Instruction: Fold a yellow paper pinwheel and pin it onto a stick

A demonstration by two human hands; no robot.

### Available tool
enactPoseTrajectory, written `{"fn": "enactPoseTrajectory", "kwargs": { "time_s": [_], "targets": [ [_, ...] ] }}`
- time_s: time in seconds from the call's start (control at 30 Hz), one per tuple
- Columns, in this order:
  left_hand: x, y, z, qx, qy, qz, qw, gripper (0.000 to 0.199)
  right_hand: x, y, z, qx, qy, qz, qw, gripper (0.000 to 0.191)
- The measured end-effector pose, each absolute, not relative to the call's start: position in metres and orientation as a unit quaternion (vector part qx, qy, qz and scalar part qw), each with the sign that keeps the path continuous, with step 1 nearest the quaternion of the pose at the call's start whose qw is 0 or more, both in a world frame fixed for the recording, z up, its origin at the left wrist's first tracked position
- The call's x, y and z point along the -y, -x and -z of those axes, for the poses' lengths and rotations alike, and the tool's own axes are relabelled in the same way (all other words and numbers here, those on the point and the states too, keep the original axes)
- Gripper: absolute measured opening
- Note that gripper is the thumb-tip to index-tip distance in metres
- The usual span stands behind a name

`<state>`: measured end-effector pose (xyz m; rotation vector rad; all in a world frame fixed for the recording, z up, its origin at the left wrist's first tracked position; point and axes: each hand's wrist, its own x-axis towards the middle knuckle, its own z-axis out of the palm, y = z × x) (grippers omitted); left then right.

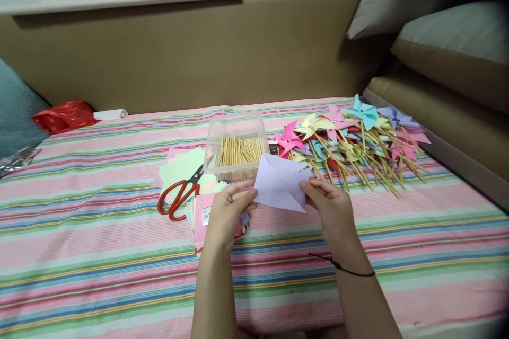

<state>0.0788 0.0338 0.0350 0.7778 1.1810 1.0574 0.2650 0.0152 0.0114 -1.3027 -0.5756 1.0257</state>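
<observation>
A lavender paper square [281, 185] with slits cut in from its corners and small holes is held up between both hands. My left hand [233, 206] pinches its left edge between thumb and fingers. On the right edge, my right hand [328, 204] grips it the same way. Just behind the paper stands a clear plastic box [214, 143] of thin wooden sticks [242, 151]. Scissors with red-orange handles [175, 201] lie left of my left hand, partly on pale green paper sheets [181, 167]. Pink paper sheets [201, 217] are partly hidden by that hand.
A heap of finished paper pinwheels on sticks [350, 137] lies at the right. A red plastic bag [66, 116] sits at the back left. Striped cloth [119, 265] covers the surface, with a brown backrest [178, 58] behind and cushions [457, 32] at right.
</observation>
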Motion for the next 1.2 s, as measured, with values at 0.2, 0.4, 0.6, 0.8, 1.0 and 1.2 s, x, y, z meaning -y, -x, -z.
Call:
{"fn": "enactPoseTrajectory", "kwargs": {
  "time_s": [0.2,0.4,0.6,0.8,1.0,1.2],
  "targets": [
    [-0.034,-0.08,-0.037,-0.498,-0.344,-0.466,0.645,0.046,-0.014,-0.266,-0.014,0.28,0.57,-0.465,0.617,0.024],
    [-0.032,-0.086,-0.036,-0.463,-0.367,-0.439,0.677,0.045,-0.012,-0.266,-0.015,0.369,0.587,-0.397,0.601,0.02],
    [-0.032,-0.094,-0.032,-0.463,-0.372,-0.469,0.654,0.044,-0.012,-0.261,-0.015,0.4,0.562,-0.414,0.594,0.022],
    [-0.033,-0.093,-0.032,-0.481,-0.369,-0.5,0.619,0.04,-0.008,-0.266,-0.018,0.434,0.474,-0.484,0.594,0.022],
    [-0.034,-0.09,-0.031,-0.479,-0.38,-0.498,0.615,0.037,-0.004,-0.273,-0.015,0.517,0.43,-0.521,0.525,0.017],
    [-0.034,-0.091,-0.03,-0.49,-0.385,-0.492,0.608,0.037,-0.001,-0.272,-0.017,0.509,0.426,-0.515,0.542,0.038]
  ]
}}
